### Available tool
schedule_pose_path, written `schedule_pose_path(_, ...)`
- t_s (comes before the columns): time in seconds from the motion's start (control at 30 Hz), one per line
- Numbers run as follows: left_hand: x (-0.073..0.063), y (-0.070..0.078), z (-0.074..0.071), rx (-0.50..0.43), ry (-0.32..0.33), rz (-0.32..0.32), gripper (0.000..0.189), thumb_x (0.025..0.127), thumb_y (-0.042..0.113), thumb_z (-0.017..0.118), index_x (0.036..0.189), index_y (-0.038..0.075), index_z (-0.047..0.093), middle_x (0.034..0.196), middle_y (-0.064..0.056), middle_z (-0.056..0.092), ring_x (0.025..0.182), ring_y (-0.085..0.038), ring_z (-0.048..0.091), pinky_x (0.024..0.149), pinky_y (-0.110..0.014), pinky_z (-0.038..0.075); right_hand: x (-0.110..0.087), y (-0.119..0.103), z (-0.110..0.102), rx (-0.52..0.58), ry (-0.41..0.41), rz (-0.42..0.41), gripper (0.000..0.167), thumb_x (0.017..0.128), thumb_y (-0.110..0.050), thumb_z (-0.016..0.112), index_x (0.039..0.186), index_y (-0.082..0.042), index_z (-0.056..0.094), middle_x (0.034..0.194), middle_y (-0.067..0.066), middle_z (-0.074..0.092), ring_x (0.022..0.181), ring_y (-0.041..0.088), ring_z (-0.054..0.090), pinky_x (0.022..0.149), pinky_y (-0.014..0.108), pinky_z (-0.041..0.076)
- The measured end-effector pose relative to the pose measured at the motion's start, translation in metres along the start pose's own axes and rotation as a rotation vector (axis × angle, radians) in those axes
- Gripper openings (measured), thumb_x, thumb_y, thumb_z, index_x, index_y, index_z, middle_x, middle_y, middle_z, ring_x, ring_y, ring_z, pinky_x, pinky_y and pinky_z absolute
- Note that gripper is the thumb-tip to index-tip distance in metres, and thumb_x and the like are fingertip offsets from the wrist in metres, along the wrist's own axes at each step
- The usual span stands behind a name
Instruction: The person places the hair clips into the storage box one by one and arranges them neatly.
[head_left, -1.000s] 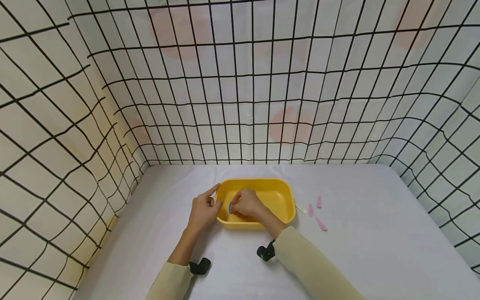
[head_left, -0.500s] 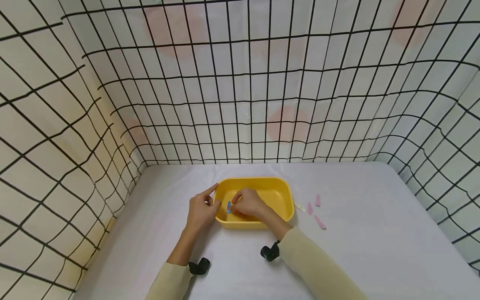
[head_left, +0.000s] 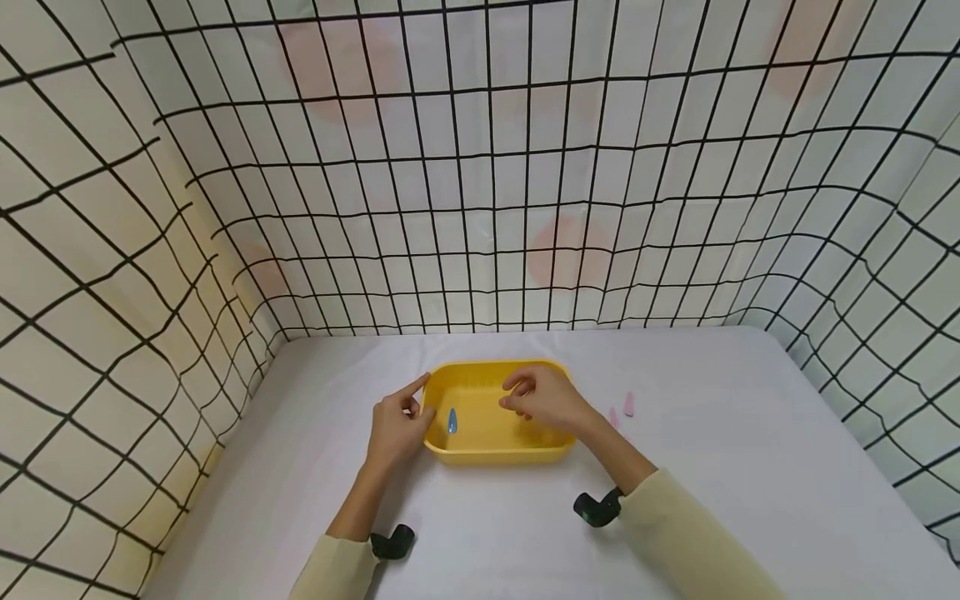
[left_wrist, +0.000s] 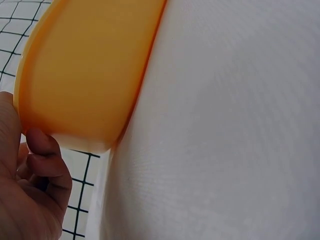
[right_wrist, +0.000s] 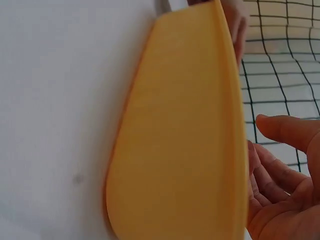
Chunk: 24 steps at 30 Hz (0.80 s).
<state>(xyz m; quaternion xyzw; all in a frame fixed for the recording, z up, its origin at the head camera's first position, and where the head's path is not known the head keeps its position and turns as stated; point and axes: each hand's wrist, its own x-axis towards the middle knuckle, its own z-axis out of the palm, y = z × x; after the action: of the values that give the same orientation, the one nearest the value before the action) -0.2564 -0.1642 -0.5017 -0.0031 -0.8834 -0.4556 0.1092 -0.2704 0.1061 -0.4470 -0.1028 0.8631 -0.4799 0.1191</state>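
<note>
A blue clip (head_left: 452, 421) lies on the floor of the yellow tray (head_left: 495, 457), toward its left end, its length running near to far. Your left hand (head_left: 396, 429) holds the tray's left end, thumb at the rim, index finger reaching to the far left corner. Your right hand (head_left: 547, 396) hangs over the right part of the tray, fingers bent, a narrow gap between thumb and forefinger, with nothing visible in its grasp. To the right of the tray, two pink clips, one farther off (head_left: 629, 404) and one close to your wrist (head_left: 612, 417), rest on the white-covered bench (head_left: 720, 467); your forearm may hide more.

Your left hand could tip or drag the tray by leaning too hard on that end, and the blue clip would likely slide on the smooth floor. Your right forearm crosses the near right corner; a low pass could knock the rim or sweep the pink clips aside. Beyond the bench's far edge stands the dark grid (head_left: 491, 154).
</note>
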Motion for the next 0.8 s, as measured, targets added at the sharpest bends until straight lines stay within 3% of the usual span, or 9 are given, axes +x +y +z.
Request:
schedule_pose_path(0.17,0.0,0.001,0.0,-0.001,0.0,0.009,0.056,0.084,0.01,0.07,0.139,0.021,0.067,0.062,0.0,0.048,0.054,-0.013,0.04,0.049,-0.022,0.032,-0.011,0.01,-0.032,-0.036,0.041,-0.023,0.038,0.09,-0.025,0.077,0.12,-0.001,0.07,0.098,0.008,0.074,0.08,0.034,0.071,0.074,0.044,0.062)
schedule_pose_path(0.3,-0.001,0.0,0.0,-0.005,-0.01,0.012,0.056,0.084,0.01,0.07,0.139,0.021,0.067,0.057,0.001,0.045,0.049,-0.011,0.036,0.046,-0.021,0.03,-0.018,0.023,-0.052,-0.052,0.08,0.007,0.038,0.092,-0.026,0.076,0.122,-0.003,0.07,0.102,0.009,0.073,0.079,0.028,0.07,0.075,0.041,0.062)
schedule_pose_path(0.57,-0.002,-0.002,-0.001,-0.007,-0.001,0.031,0.055,0.084,0.01,0.068,0.138,0.02,0.068,0.055,0.003,0.044,0.047,-0.01,0.034,0.046,-0.021,0.028,-0.027,0.056,-0.082,-0.107,0.141,0.047,0.036,0.095,-0.028,0.072,0.121,-0.004,0.069,0.102,0.01,0.074,0.078,0.025,0.069,0.075,0.042,0.062)
schedule_pose_path(0.8,-0.002,0.0,0.0,-0.023,-0.012,-0.002,0.056,0.084,0.011,0.067,0.139,0.023,0.067,0.058,0.001,0.044,0.048,-0.011,0.034,0.046,-0.021,0.028,-0.034,0.083,-0.1,-0.153,0.181,0.086,0.041,0.094,-0.029,0.073,0.123,-0.001,0.067,0.104,0.012,0.074,0.079,0.023,0.07,0.07,0.033,0.06)
